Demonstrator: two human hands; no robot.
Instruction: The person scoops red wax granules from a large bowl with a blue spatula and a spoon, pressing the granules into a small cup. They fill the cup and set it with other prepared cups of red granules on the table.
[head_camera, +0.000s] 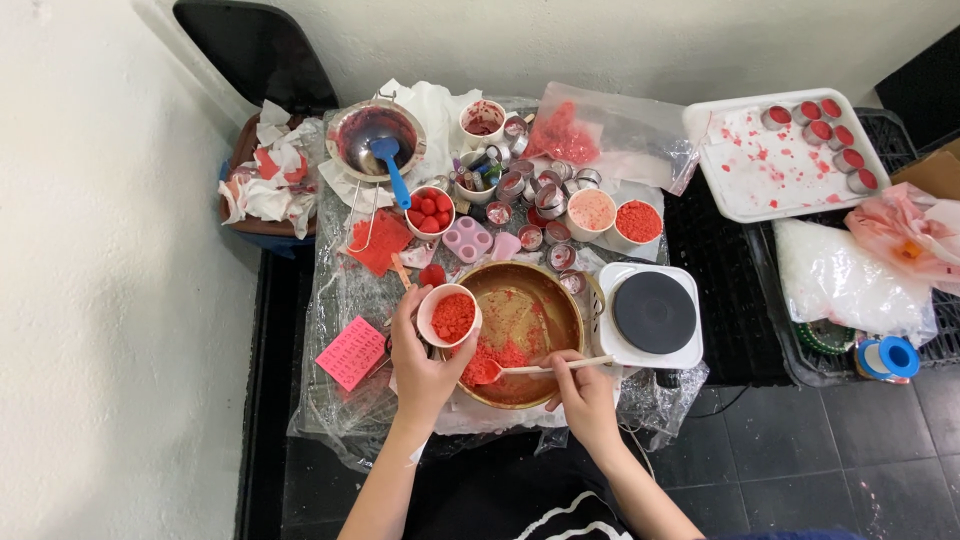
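Your left hand (425, 365) is wrapped around a small white cup of red wax flakes (449, 314), tipped in over the rim of the wide brass-coloured bowl (548, 300), so anything that spills lands in the bowl and not on the plastic. Your right hand (583, 388) is closed on the pale wooden handle of a pink-headed spoon (540, 368), its head buried in the loose red flakes heaped at the near side of the bowl. Cup and spoon sit close together, a short hop between them.

Just right of the bowl, touching its edge, sits a white single hotplate with a black round top (655, 313), bare. Behind the bowl are a pink silicone mould with round cavities (467, 239), a white bowl of red moulded pieces (430, 209) and many little metal tealight cups. Further back is a steel pan with a blue spatula (377, 133) resting in it.

The tabletop (340, 300) is low and draped in crinkled clear plastic sheet, smeared red, and a pink sheet of paper (352, 352) lies at its left edge. To the right, a white tray holding filled red tealights (780, 160) rests on black crates. The floor is dark tile, the walls plain white, and a black chair back stands in the corner.
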